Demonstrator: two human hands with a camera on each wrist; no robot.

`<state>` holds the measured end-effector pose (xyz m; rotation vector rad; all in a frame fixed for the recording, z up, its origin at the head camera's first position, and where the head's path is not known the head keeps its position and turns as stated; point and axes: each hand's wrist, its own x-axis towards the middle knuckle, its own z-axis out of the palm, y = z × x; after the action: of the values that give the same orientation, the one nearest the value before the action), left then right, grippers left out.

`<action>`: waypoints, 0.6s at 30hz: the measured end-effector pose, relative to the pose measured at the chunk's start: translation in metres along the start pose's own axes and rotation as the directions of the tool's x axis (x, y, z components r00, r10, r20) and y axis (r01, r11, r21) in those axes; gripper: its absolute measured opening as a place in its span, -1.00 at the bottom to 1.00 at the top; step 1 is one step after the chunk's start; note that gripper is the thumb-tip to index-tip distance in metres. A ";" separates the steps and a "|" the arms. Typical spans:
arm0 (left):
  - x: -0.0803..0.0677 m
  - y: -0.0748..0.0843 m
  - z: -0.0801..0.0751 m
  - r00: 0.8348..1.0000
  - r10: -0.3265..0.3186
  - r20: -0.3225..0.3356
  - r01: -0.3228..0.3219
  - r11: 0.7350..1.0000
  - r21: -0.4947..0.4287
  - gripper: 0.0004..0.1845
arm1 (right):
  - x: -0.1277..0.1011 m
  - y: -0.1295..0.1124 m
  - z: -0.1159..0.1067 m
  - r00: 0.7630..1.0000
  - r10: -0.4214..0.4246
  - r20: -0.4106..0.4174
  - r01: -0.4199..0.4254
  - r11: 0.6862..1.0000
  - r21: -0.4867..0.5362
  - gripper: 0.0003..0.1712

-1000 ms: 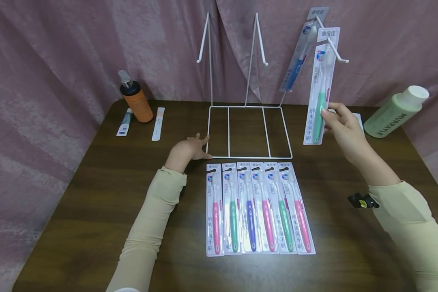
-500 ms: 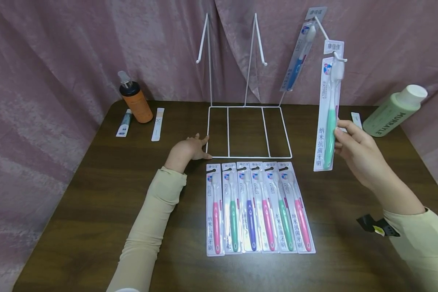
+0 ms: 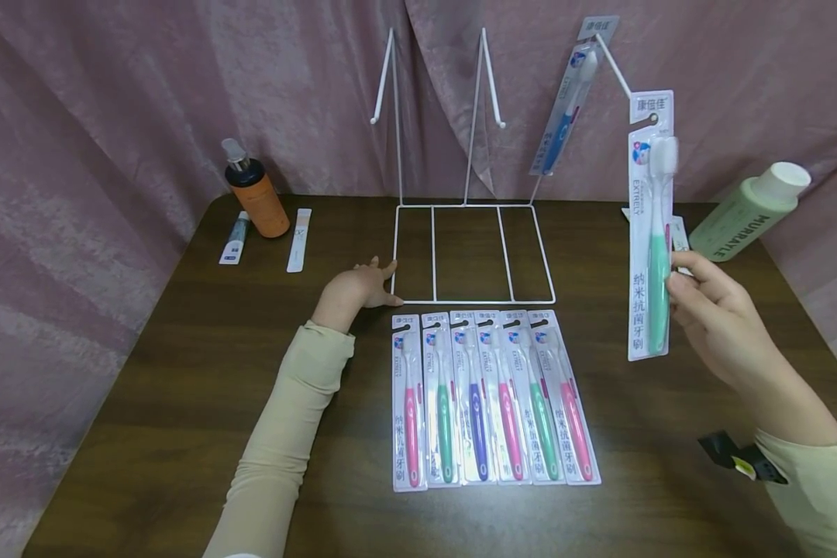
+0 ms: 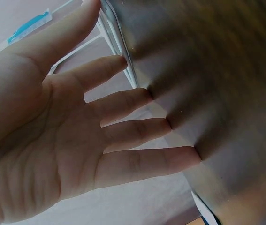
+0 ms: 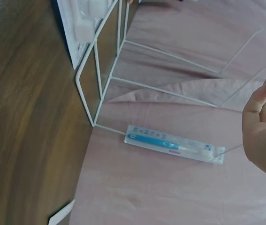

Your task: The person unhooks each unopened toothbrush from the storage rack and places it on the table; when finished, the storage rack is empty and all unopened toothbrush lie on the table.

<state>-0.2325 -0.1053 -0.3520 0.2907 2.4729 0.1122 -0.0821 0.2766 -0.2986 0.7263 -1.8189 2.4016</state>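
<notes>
My right hand (image 3: 675, 285) pinches the lower part of a packaged green toothbrush (image 3: 651, 232) and holds it upright in the air, its top beside the tip of the right hook of a white wire rack (image 3: 470, 301). A packaged blue toothbrush (image 3: 561, 108) hangs further back on that hook, and the right wrist view shows this blue toothbrush (image 5: 170, 143) too. My left hand (image 3: 373, 280) lies flat on the table with straight fingers at the rack's front left corner. Several packaged toothbrushes (image 3: 491, 395) lie in a row in front of the rack.
An orange pump bottle (image 3: 254, 194), a small tube (image 3: 235, 239) and a narrow strip (image 3: 298, 239) sit at the back left. A green bottle (image 3: 746, 213) and a white card (image 3: 680, 231) are at the back right. A pink curtain hangs behind the dark wooden table (image 3: 181, 372).
My right hand has drawn the green toothbrush pack along the hook, to the right and lower in the head view. The left hand has stayed put.
</notes>
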 end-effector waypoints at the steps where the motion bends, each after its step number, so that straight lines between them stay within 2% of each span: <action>1: 0.000 0.000 0.000 1.000 0.000 0.001 0.000 1.000 -0.001 -0.14 | -0.001 0.000 -0.001 1.000 -0.011 0.016 0.011 1.000 0.027 -0.63; 4: 0.000 -0.001 0.001 1.000 -0.001 0.002 0.001 1.000 0.001 -0.14 | -0.005 -0.001 -0.004 0.996 -0.051 0.071 0.044 0.994 0.102 -0.61; 7: 0.001 -0.001 0.001 1.000 -0.001 0.001 0.001 1.000 0.005 -0.14 | -0.011 0.001 -0.007 0.993 -0.046 0.106 0.033 0.992 0.119 -0.61; 10: 0.001 -0.001 0.002 1.000 0.001 0.003 -0.001 1.000 0.004 -0.14 | -0.021 0.007 -0.008 0.994 0.041 0.097 -0.037 0.999 -0.039 -0.59; 12: 0.001 -0.001 0.002 1.000 0.005 0.001 -0.005 1.000 0.004 -0.14 | -0.028 0.012 -0.008 0.988 0.125 0.088 -0.110 0.981 -0.157 -0.58; 16: 0.000 -0.001 0.001 1.000 0.014 -0.004 -0.014 1.000 0.013 -0.14 | -0.040 0.021 -0.011 0.953 0.285 0.100 -0.235 0.909 -0.345 -0.55; 18: 0.000 -0.001 0.000 1.000 0.017 -0.006 -0.016 1.000 0.018 -0.14 | -0.045 0.025 -0.013 0.927 0.362 0.100 -0.290 0.859 -0.421 -0.53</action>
<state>-0.2324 -0.1058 -0.3524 0.3191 2.4793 0.0974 -0.0539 0.2917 -0.3411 0.6426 -2.5898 2.0623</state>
